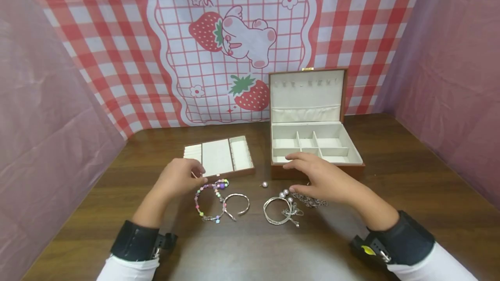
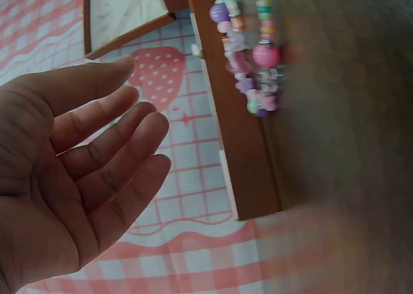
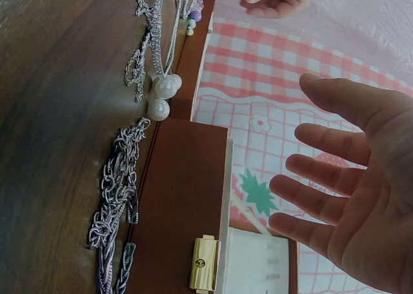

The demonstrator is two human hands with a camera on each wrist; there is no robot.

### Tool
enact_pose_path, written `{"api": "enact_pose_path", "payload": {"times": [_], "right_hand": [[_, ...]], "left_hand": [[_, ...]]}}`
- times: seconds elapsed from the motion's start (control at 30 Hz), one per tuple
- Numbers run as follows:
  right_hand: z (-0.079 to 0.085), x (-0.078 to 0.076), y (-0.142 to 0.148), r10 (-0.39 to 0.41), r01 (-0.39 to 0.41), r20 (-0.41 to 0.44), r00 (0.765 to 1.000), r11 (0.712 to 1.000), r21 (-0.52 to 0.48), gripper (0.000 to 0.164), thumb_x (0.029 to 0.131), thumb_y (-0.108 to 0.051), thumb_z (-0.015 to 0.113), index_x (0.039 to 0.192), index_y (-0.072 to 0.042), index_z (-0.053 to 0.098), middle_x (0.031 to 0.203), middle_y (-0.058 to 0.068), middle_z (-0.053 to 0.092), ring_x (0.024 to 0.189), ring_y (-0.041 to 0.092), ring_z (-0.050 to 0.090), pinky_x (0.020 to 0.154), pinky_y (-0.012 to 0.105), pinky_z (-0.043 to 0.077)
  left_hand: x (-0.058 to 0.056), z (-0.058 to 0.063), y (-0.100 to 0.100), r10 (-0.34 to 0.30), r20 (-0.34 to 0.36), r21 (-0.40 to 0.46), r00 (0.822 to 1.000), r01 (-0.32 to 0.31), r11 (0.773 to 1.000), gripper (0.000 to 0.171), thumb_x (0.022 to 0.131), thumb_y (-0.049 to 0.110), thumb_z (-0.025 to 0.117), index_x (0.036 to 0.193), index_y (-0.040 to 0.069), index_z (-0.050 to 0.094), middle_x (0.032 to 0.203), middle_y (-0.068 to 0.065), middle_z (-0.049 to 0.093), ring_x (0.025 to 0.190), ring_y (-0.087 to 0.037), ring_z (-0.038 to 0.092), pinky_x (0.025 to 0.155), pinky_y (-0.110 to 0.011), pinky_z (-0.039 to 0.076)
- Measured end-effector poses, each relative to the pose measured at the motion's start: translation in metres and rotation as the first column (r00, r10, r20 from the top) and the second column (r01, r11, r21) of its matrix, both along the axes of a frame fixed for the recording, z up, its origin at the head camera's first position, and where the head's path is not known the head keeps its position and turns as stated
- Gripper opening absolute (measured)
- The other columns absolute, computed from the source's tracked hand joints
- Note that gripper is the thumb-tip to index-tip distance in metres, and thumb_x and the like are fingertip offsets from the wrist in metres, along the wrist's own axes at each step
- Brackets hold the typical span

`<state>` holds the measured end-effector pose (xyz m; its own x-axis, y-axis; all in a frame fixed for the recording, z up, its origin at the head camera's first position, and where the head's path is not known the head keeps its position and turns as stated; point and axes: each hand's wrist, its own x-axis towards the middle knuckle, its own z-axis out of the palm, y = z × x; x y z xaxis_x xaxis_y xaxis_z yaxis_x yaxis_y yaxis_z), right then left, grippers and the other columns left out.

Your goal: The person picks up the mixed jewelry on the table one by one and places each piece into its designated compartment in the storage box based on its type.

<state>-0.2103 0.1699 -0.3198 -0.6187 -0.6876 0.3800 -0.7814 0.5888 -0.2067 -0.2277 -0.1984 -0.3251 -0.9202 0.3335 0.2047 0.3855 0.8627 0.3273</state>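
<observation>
Beside the left end of a shallow divided tray point(image 1: 216, 157), my left hand point(image 1: 176, 182) hovers with loosely bent fingers. The left wrist view shows nothing in its palm point(image 2: 71, 184). A pastel bead bracelet point(image 1: 197, 200) lies just right of that hand, touching or overlapping a silver open cuff bangle point(image 1: 248, 205). My right hand point(image 1: 322, 179) is held before an open brown jewelry box point(image 1: 281, 171), its fingers spread and holding nothing. Under and beside it are a silver chain point(image 3: 119, 178), pearl beads point(image 3: 161, 97) and silver bangles point(image 1: 269, 219).
A small pearl piece point(image 1: 264, 184) sits between the two groups of jewelry. The box's lid point(image 1: 306, 94) stands upright behind its cream compartments. A strawberry-print cloth point(image 1: 172, 55) hangs behind the wooden table point(image 1: 234, 255), with pink drapes point(image 1: 441, 55) at both sides.
</observation>
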Motion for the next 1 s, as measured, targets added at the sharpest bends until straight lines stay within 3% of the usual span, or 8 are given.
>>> {"api": "enact_pose_path", "payload": {"times": [0.17, 0.4, 0.57, 0.7, 1.0], "right_hand": [[0.0, 0.0, 0.0, 0.007, -0.007, -0.008, 1.0, 1.0, 0.0, 0.046, 0.078, -0.022, 0.082, 0.115, 0.0, 0.065, 0.129, 0.018, 0.057, 0.119, 0.032, 0.054, 0.101, 0.047, 0.045], [-0.001, 0.0, -0.001, 0.001, -0.001, -0.008, 1.0, 1.0, 0.009, 0.046, 0.078, -0.022, 0.082, 0.114, -0.001, 0.065, 0.128, 0.016, 0.058, 0.118, 0.032, 0.055, 0.1, 0.046, 0.047], [-0.002, -0.001, -0.001, 0.005, -0.005, -0.008, 1.0, 1.0, 0.009, 0.045, 0.077, -0.021, 0.083, 0.114, 0.0, 0.066, 0.127, 0.017, 0.059, 0.117, 0.032, 0.055, 0.1, 0.047, 0.047], [-0.003, -0.001, -0.002, 0.009, -0.009, -0.016, 1.0, 1.0, 0.012, 0.045, 0.077, -0.022, 0.083, 0.113, -0.001, 0.065, 0.127, 0.017, 0.059, 0.117, 0.032, 0.056, 0.1, 0.047, 0.046], [-0.004, 0.0, -0.003, 0.013, -0.012, -0.024, 1.0, 1.0, 0.017, 0.046, 0.076, -0.021, 0.083, 0.113, -0.001, 0.065, 0.126, 0.017, 0.059, 0.116, 0.032, 0.056, 0.099, 0.047, 0.047]], "left_hand": [[-0.005, -0.01, -0.001, -0.017, 0.028, -0.038, 0.999, 0.019, 0.999, 0.011, 0.076, 0.017, 0.082, 0.08, 0.012, 0.073, 0.07, 0.007, 0.066, 0.067, -0.011, 0.059, 0.065, -0.035, 0.053], [-0.005, -0.014, -0.002, 0.039, 0.138, -0.136, 0.99, -0.02, 0.991, 0.013, 0.075, 0.022, 0.082, 0.076, 0.014, 0.071, 0.068, 0.006, 0.062, 0.066, -0.014, 0.055, 0.063, -0.036, 0.05], [-0.003, -0.017, -0.001, 0.053, 0.203, -0.22, 0.978, -0.007, 0.976, 0.015, 0.071, 0.02, 0.084, 0.075, 0.012, 0.071, 0.076, 0.002, 0.066, 0.071, -0.018, 0.06, 0.069, -0.039, 0.054], [-0.001, -0.02, -0.001, 0.033, 0.212, -0.258, 0.977, 0.023, 0.966, 0.02, 0.067, 0.016, 0.086, 0.076, 0.009, 0.069, 0.078, 0.0, 0.066, 0.072, -0.019, 0.061, 0.071, -0.039, 0.055], [-0.002, -0.024, 0.0, 0.037, 0.185, -0.267, 0.982, 0.014, 0.964, 0.026, 0.071, 0.002, 0.074, 0.056, 0.014, 0.056, 0.058, 0.004, 0.053, 0.055, -0.015, 0.049, 0.052, -0.03, 0.045]]}}
